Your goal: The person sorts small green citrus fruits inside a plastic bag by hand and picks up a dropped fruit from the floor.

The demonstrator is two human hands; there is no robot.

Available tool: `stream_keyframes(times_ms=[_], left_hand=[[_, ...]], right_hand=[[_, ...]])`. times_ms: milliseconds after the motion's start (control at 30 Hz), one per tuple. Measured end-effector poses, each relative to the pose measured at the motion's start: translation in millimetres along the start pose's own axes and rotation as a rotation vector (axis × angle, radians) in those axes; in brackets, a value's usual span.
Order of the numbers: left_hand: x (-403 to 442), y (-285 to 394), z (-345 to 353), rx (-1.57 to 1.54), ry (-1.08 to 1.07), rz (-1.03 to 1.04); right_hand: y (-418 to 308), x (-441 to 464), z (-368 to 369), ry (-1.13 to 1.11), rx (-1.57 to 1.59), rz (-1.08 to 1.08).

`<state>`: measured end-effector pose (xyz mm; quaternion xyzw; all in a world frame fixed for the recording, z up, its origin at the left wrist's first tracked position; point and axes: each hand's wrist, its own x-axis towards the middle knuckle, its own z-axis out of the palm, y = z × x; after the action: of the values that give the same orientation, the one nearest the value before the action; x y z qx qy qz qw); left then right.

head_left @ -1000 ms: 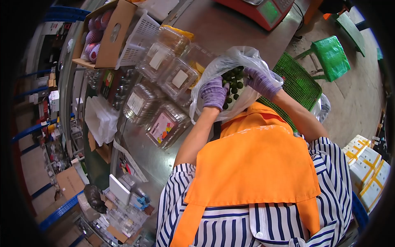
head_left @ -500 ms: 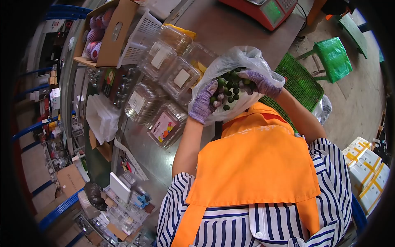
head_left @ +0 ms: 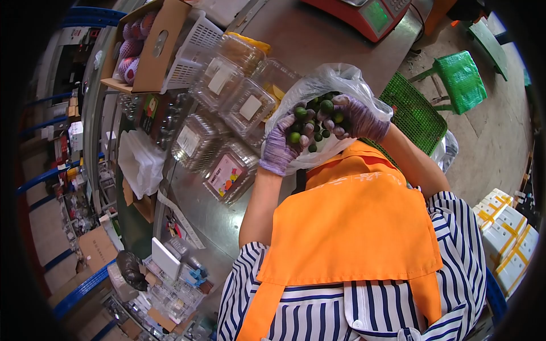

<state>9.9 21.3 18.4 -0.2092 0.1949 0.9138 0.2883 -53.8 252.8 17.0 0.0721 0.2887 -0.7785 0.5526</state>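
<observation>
Cupping, in the head view, more than ten round green fruits (head_left: 327, 106) with two half-curled hands, left hand (head_left: 278, 146) and right hand (head_left: 365, 121), inside one open plastic bag (head_left: 341, 75), beside one green mesh basket (head_left: 410, 111).

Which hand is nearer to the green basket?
Right. The right hand is beside the green basket; the left hand is across the plastic bag, toward the clear boxes.
</observation>
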Motion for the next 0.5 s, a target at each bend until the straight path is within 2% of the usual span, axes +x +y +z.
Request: stream_keyframes(times_ms=[100,200,300,400,500], left_hand=[[-0.7,0.4,1.1,-0.094,-0.048,-0.004],[0.5,-0.3,5.7,-0.013,0.002,0.066],[-0.4,-2.1,15.8,-0.016,0.107,0.111],[-1.3,-1.3,9.5,-0.008,0.088,0.066],[-7.8,-4.3,16.0,0.295,0.294,0.061]], right_hand=[[4.9,-4.0,6.7,0.151,0.006,-0.089],[3.6,-1.3,3.7,0.190,-0.087,-0.060],[2.1,-6.6,17.2,0.179,-0.029,-0.086],[8.7,0.3,10.4,0.057,-0.158,-0.247],[3.2,-8.6,28.2,0.205,-0.721,-0.368]])
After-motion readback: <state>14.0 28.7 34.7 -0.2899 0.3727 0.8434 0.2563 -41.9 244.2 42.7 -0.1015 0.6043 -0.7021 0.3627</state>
